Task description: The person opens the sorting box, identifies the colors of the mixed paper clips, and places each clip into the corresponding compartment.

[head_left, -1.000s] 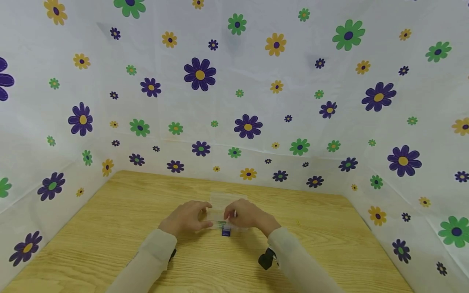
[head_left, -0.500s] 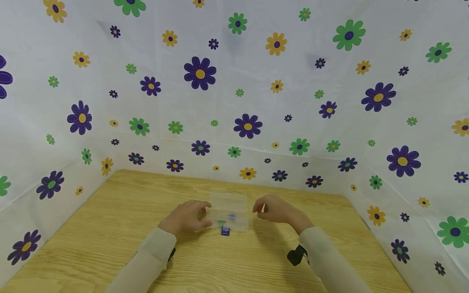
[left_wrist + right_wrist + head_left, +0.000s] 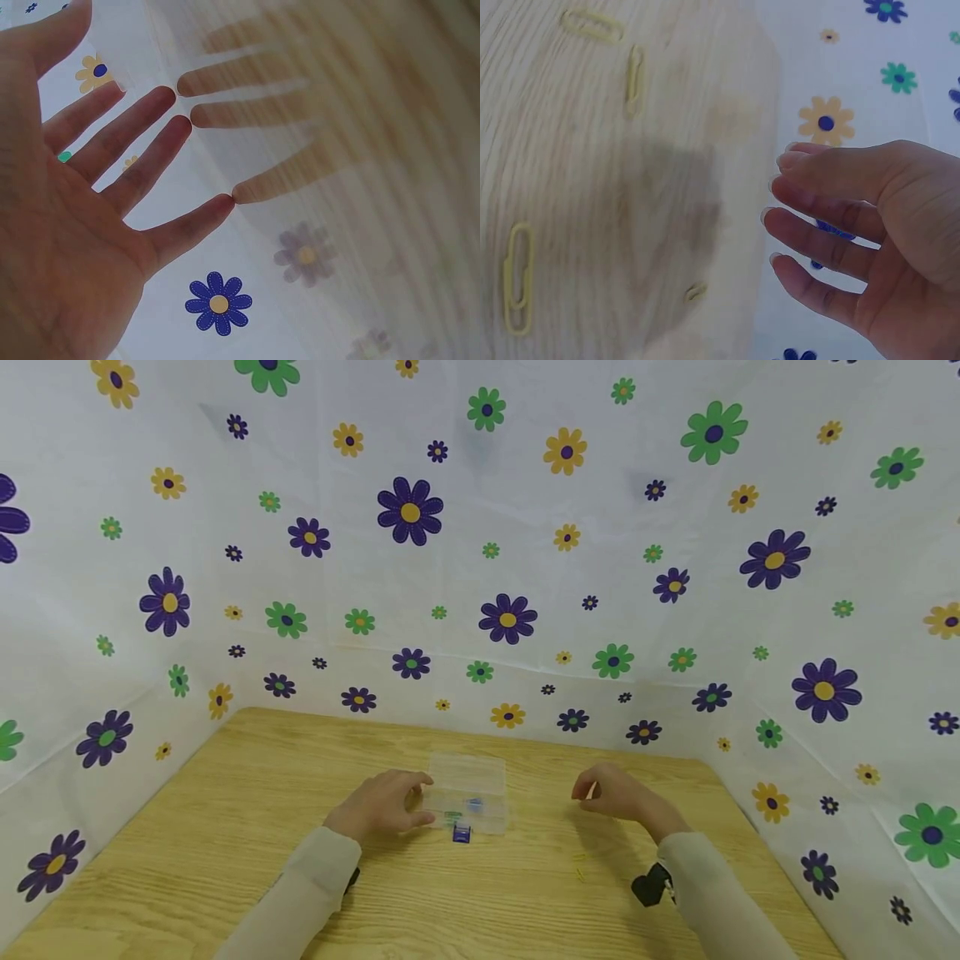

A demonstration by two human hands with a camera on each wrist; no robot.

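Near the middle of the counter [image 3: 225, 827] sits a small clear box [image 3: 468, 793] with a few tiny blue and green bits inside, and one blue bit [image 3: 462, 834] lies just in front of it. My guess is the left hand [image 3: 382, 806] rests against the box's left side to keep it from sliding; its fingers are straight and hold nothing. Off to the right, the right hand [image 3: 611, 793] hangs apart from the box, loosely curled and holding nothing, above yellow paper clips [image 3: 516, 274] lying loose on the wood. Flowered cloth walls [image 3: 510, 568] close in the back and sides, with plenty of bare wood toward the near edge.

Yellow paper clips [image 3: 516, 276] lie on pale woodgrain table [image 3: 225, 827].
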